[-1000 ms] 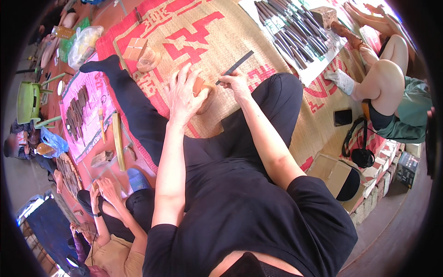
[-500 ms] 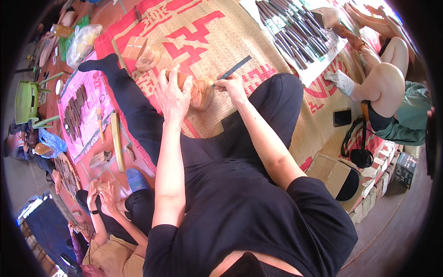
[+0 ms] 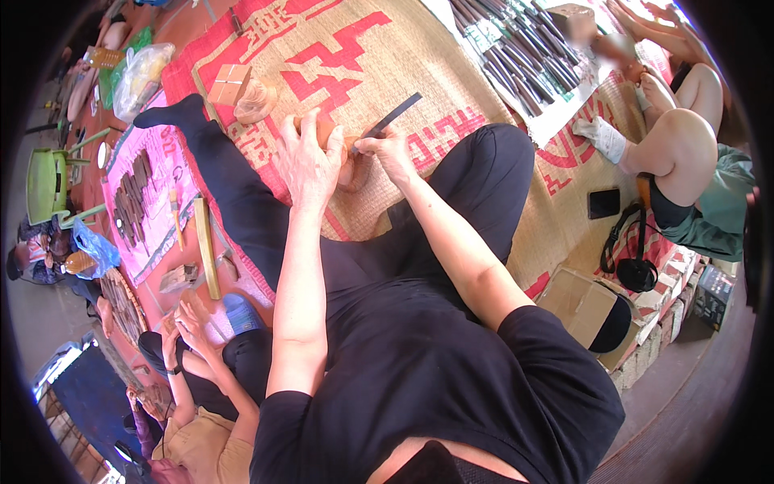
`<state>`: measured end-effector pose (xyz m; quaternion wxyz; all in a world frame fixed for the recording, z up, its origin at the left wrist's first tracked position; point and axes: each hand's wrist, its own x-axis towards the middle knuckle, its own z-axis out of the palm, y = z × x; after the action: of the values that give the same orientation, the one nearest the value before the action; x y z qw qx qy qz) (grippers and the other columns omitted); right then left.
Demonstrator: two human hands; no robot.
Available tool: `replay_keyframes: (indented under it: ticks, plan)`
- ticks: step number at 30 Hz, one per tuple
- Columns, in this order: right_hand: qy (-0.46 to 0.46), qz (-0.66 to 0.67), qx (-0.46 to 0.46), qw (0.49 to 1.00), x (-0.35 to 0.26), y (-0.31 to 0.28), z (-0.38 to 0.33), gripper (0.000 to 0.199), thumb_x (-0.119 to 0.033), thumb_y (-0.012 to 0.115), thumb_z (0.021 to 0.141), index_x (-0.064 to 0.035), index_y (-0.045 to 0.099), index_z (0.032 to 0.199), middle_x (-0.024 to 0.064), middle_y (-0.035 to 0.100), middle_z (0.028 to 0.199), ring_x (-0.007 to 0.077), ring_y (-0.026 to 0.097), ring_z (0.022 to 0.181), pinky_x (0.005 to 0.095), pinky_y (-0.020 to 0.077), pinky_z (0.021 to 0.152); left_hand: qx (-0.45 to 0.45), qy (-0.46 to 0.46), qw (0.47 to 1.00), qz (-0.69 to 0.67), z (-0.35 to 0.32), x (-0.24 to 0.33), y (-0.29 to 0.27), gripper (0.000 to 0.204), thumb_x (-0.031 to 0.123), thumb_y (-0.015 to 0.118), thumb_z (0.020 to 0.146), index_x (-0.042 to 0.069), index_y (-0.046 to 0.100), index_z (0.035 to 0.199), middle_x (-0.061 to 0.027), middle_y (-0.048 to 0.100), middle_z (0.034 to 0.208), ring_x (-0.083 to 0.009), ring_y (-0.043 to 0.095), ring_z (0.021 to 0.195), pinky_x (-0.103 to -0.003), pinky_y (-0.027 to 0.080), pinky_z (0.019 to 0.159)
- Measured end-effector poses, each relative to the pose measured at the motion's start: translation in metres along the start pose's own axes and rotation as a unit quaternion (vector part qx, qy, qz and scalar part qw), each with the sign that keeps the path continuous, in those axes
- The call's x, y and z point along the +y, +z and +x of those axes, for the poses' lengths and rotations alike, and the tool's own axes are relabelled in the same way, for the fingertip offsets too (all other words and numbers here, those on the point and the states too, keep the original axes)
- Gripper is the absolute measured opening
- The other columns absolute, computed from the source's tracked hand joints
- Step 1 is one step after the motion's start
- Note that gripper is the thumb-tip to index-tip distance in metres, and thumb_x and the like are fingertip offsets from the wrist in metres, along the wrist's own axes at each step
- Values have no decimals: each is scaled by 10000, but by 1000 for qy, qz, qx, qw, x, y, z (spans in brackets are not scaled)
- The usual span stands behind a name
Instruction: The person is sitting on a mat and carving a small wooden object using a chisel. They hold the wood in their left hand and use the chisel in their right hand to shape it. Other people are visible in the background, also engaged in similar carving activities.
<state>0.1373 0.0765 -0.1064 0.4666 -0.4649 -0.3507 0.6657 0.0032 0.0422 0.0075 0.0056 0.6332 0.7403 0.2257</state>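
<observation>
Above the mat, between my spread legs, my left hand [image 3: 310,165] is wrapped round a small orange-brown carved wooden piece [image 3: 326,131]. Its fingers and palm hide much of the shape. My right hand [image 3: 389,152] grips a dark, flat, straight carving tool [image 3: 397,111] whose long end slants up to the right. The tool's lower end meets the wood beside my left fingertips, where my right fingers cover it. Just beyond my left hand, a rounded carved wooden piece [image 3: 255,103] and a light brown block [image 3: 230,84] lie on the mat.
A patterned red and straw mat [image 3: 435,81] spreads under me. Many dark-handled tools [image 3: 516,60] lie on paper at far right; more [image 3: 133,198] lie on a pink cloth at left. People sit on both sides. A phone [image 3: 603,204] and cardboard box [image 3: 572,302] are at right.
My right hand has shifted left with the tool, closer to my left hand. Less of the carved wood shows between my hands.
</observation>
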Motion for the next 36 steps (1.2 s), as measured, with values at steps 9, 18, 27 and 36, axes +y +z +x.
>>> replay_keyframes:
  ticks: [9, 18, 27, 36]
  plan:
    - [31, -52, -25, 998, 1, -10, 4, 301, -57, 727, 710, 19, 672, 996, 74, 691, 874, 143, 633, 834, 268, 460, 832, -88, -10, 993, -73, 5, 6, -11, 503, 381, 724, 778, 123, 580, 1185, -145, 507, 1216, -343, 528, 1126, -442, 452, 918]
    - [17, -27, -49, 998, 3, -9, 0, 262, -21, 703, 725, 29, 668, 979, 85, 697, 874, 156, 646, 844, 270, 456, 849, -77, -1, 996, -54, 5, 7, -10, 483, 400, 705, 797, 123, 584, 1174, -133, 520, 1207, -329, 560, 1089, -428, 461, 906]
    - [44, 23, 42, 998, 6, -17, 13, 183, -15, 695, 745, 16, 686, 926, 70, 688, 789, 117, 621, 714, 255, 467, 685, -70, -5, 995, -70, 4, 8, -8, 472, 346, 733, 760, 126, 592, 1153, -135, 519, 1177, -332, 530, 1112, -441, 465, 892]
    - [22, 37, 1, 999, 9, -17, 8, 271, -30, 725, 727, 5, 677, 991, 50, 680, 821, 127, 622, 755, 259, 467, 748, -68, -6, 995, -71, 4, 8, -9, 463, 345, 733, 764, 131, 593, 1150, -133, 516, 1171, -330, 533, 1106, -442, 465, 889]
